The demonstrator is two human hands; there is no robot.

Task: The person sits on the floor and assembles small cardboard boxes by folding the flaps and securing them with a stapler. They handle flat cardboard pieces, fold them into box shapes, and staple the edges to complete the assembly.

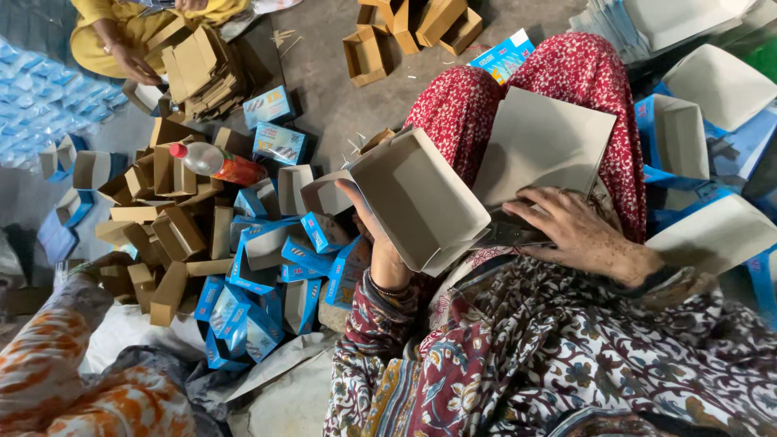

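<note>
Here the left hand [380, 243] grips the folded carton [417, 198]; right hand [579, 235] presses flat card [538, 150].

The left hand [374, 235] is mostly hidden behind the open grey cardboard box [417, 198] it holds; only the thumb and wrist show; the right hand [579, 235] covers part of a dark object [506, 235] too obscured to identify; the flat grey card [541, 146] disappears behind that box and hand; a co-worker in yellow [121, 32] is cut off by the top edge; an orange-patterned sleeve [57, 364] is cut off at the bottom left; print on the small blue boxes [279, 142] is too small to tell.
</note>
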